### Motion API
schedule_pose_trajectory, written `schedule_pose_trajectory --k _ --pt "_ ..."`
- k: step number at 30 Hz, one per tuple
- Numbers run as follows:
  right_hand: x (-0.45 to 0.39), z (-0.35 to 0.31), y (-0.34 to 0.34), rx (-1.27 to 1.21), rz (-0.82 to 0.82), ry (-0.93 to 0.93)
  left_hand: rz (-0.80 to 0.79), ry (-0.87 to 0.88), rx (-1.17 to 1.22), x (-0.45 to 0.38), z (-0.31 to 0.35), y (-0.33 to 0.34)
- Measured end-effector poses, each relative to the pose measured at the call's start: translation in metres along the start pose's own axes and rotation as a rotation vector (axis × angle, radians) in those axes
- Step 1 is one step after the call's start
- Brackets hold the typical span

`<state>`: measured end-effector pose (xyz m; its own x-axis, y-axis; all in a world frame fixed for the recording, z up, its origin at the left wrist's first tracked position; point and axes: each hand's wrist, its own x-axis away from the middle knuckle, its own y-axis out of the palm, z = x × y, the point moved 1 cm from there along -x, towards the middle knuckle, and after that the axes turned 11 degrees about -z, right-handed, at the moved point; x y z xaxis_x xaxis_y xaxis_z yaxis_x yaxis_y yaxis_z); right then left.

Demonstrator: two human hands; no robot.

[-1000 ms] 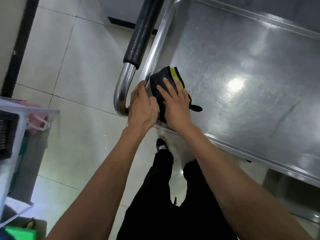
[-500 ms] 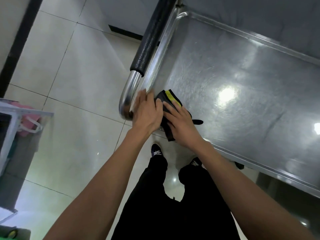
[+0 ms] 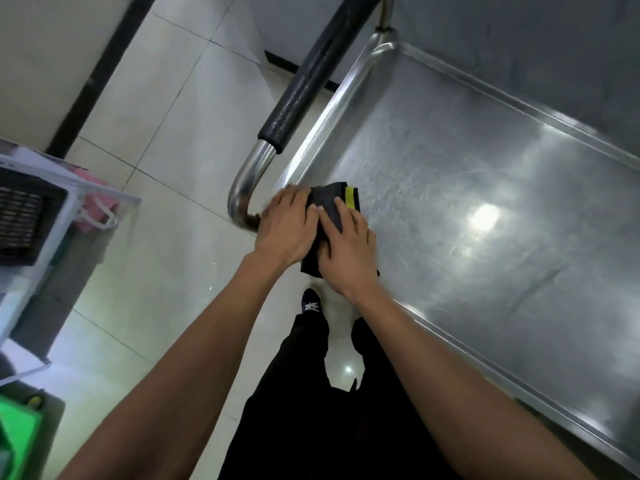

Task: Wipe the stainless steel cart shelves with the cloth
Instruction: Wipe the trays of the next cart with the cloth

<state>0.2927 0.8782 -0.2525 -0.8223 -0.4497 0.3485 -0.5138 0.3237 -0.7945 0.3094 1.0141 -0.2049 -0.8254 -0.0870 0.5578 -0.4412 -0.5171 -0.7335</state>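
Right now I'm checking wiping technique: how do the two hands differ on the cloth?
The left hand lies at the cloth's corner-side edge, by the handle bend; the right hand lies further onto the shelf. The right hand's fingers reach near the yellow stripe; the left hand's stop short. Both press it flat, fingers straight.

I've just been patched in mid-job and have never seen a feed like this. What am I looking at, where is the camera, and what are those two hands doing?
No machine here: a person works with bare hands, and the one camera sits on their head, looking down past their arms to their legs and shoes. The shiny surface is the top shelf of a steel cart, with its black-padded handle alongside. Both hands lie on a folded dark cloth with a yellow strip, at the shelf's corner near the handle. The left hand and right hand press it down with fairly flat fingers, side by side. Apart from the cloth, I see nothing lying on the visible shelf.
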Motion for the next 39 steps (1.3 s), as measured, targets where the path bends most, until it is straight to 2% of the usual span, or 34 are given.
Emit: schedule_pose_trajectory --k 3,7,11,18,22,30,39 --pt "-0.003 0.005 -0.002 0.028 0.000 -0.012 -0.049 0.016 -0.061 -0.002 0.006 -0.011" --pt "-0.006 -0.008 0.004 -0.037 0.056 0.102 -0.030 0.088 -0.147 -0.008 0.008 -0.028" --pt "-0.010 -0.020 0.010 -0.064 0.095 0.197 -0.085 0.181 -0.211 -0.025 0.010 -0.040" --pt "-0.001 -0.050 0.031 -0.179 0.253 0.336 -0.256 0.285 -0.241 -0.036 0.012 -0.044" --pt "0.001 -0.069 0.044 -0.193 0.291 0.399 -0.337 0.369 -0.295 -0.034 0.016 -0.049" --pt "-0.006 -0.070 0.048 -0.159 0.340 0.467 -0.325 0.487 -0.436 -0.053 0.025 -0.047" --pt "-0.004 -0.067 0.038 -0.093 0.253 0.483 -0.285 0.510 -0.540 -0.102 0.068 -0.056"
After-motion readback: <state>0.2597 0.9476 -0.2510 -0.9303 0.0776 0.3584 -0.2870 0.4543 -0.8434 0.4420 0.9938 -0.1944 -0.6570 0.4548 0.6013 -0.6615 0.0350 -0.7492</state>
